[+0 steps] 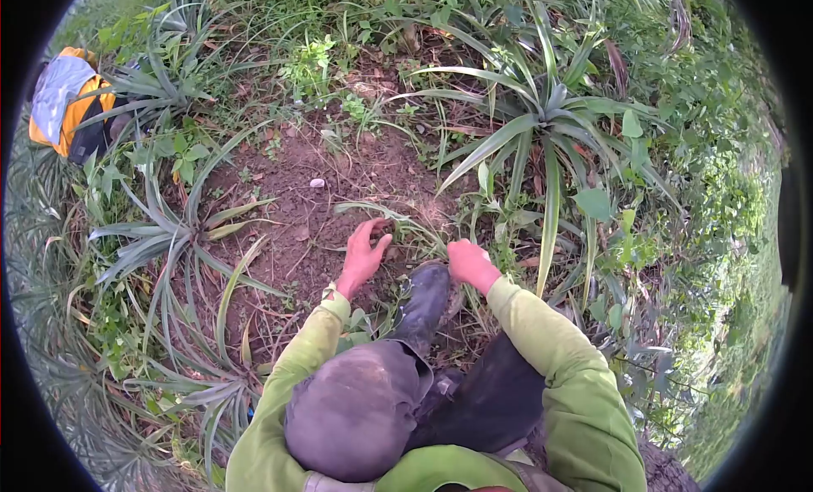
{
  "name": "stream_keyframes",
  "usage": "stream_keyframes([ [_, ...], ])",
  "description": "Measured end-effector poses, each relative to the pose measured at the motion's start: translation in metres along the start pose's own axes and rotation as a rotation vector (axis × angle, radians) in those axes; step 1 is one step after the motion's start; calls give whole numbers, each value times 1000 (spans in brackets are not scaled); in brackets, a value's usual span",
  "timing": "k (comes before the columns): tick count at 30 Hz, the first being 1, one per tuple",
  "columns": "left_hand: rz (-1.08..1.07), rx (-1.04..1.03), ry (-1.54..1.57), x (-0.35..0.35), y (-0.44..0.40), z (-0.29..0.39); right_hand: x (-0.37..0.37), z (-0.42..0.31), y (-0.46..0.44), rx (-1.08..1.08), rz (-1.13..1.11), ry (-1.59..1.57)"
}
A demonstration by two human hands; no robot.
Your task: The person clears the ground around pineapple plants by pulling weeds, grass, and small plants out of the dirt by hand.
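Note:
My left hand (364, 253) is just above the bare brown soil (313, 200), its fingers curved and a gap showing between thumb and fingertips. It holds nothing that I can see. To its right, my right hand (471, 265) is closed in a fist near the toe of a dark boot (423, 299). Long green grass blades (402, 219) lie between the hands and run toward that fist. Whatever the fist grips is hidden by the fingers.
A large spiky pineapple-like plant (552, 119) spreads its long leaves at the upper right. Another spiky plant (182, 234) grows at left. A yellow and grey bag (72, 102) lies far left. A small pale lump (317, 183) sits on the soil.

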State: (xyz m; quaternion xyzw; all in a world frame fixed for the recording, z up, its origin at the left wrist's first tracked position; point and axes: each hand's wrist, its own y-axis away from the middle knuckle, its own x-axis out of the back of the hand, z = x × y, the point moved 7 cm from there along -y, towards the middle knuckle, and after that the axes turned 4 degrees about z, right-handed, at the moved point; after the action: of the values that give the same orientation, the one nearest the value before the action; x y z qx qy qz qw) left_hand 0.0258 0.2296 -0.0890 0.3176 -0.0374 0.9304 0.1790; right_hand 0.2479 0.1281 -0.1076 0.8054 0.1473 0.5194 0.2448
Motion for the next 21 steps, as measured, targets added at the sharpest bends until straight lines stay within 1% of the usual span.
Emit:
stream_keyframes([
  [1, 19, -35, -39, 2, -1, 1, 9, 8, 1, -51, 53, -43],
  [5, 52, -39, -15, 0, 3, 12, -1, 28, -4, -73, 89, -124],
  [6, 43, -49, -12, -2, 4, 14, -6, 29, -2, -83, 96, -128],
  [8, 50, -113, -105, -4, 4, 24, -10, 30, 1, -87, 169, -76],
  [12, 18, -131, -99, -11, 6, 42, -38, 43, -11, -108, 120, -66],
  [13, 9, -155, -106, -14, 8, 46, -46, 45, -13, -74, 115, -59],
  [16, -10, -217, -110, -29, 13, 56, -55, 45, -8, -73, 87, -56],
  [17, -11, -245, -116, -32, 16, 61, -59, 49, -6, -195, 58, -152],
  [18, -14, -251, -115, -34, 19, 66, -59, 51, -6, -200, 62, -154],
  [20, -80, -249, -75, -43, 27, 74, -59, 40, -8, -76, 35, -127],
  [21, -90, -267, -81, -47, 29, 79, -60, 38, -7, -64, 15, -99],
])
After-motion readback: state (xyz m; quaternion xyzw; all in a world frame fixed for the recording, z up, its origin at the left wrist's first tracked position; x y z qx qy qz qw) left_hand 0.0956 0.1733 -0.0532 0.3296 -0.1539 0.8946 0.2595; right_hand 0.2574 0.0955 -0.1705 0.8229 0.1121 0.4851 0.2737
